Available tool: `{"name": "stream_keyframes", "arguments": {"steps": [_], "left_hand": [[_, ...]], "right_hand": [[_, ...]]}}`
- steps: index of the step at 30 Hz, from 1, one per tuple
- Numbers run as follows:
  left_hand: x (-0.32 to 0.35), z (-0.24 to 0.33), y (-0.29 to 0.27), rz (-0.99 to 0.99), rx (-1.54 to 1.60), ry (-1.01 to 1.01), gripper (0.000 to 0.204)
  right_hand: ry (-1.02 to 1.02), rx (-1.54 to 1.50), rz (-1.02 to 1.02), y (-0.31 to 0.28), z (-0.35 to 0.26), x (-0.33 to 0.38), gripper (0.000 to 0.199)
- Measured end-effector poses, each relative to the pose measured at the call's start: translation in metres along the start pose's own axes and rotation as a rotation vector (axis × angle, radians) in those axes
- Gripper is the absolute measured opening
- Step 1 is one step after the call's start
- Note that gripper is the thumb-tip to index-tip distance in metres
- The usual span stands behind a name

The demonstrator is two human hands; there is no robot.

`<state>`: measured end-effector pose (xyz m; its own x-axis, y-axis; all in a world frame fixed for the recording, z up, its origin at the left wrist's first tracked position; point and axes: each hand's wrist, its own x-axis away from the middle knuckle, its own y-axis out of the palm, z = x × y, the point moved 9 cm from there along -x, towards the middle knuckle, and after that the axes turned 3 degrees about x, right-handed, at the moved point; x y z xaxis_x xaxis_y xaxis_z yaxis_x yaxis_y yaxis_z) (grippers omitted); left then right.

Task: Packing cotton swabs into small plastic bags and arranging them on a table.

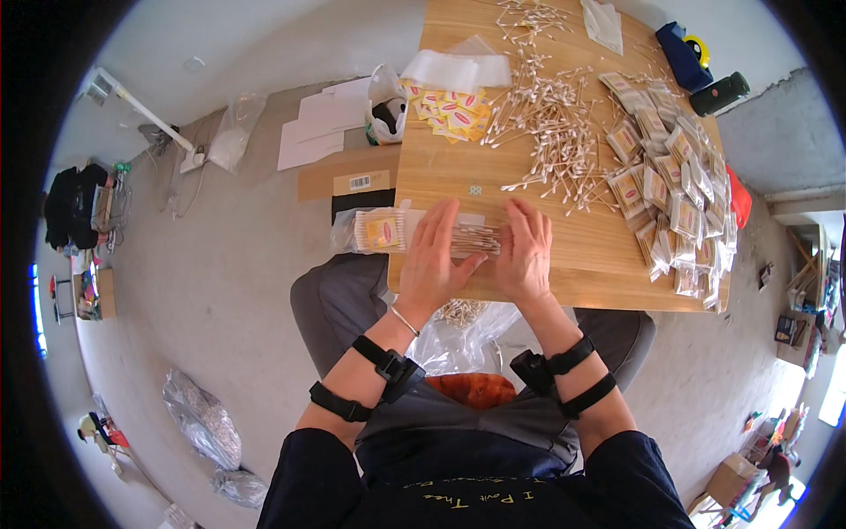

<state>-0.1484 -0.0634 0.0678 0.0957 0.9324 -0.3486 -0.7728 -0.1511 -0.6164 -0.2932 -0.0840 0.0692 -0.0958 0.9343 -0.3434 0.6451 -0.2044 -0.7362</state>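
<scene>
Left hand point(430, 264) and right hand point(526, 256) are bracketing a cotton-swab bundle point(476, 239) near the table point(586, 275) edge; left fingers extending wide of thumb, right grip can't tell. Many bagged swab packs point(683, 214) are piling right; loose cotton swabs point(557, 123) are lying unbagged.

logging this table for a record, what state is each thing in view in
Cotton swab bundle: between the hands, roughly aligned
Left hand: cupped at the bundle's left end
Right hand: cupped at the bundle's right end
Loose cotton swabs: heaped, pointing every way
Swab packets: filled, piled, overlapping
Yellow cards: loose, overlapping
Blue tape dispenser: loaded
Clear plastic bag: crumpled
</scene>
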Motion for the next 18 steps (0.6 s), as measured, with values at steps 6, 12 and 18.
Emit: {"name": "stream_keyframes", "arguments": {"steps": [6, 12, 18], "left_hand": [[0.002, -0.001, -0.001, -0.036, 0.076, -0.008, 0.070], [0.001, 0.000, 0.001, -0.081, 0.120, -0.026, 0.068], [0.001, 0.000, -0.004, -0.067, 0.159, -0.008, 0.072]], "right_hand": [[0.149, -0.379, 0.007, 0.003, 0.010, 0.010, 0.046], [0.155, -0.660, -0.005, 0.015, 0.003, 0.004, 0.050], [-0.058, -0.015, -0.003, -0.005, -0.009, 0.008, 0.034]]}}
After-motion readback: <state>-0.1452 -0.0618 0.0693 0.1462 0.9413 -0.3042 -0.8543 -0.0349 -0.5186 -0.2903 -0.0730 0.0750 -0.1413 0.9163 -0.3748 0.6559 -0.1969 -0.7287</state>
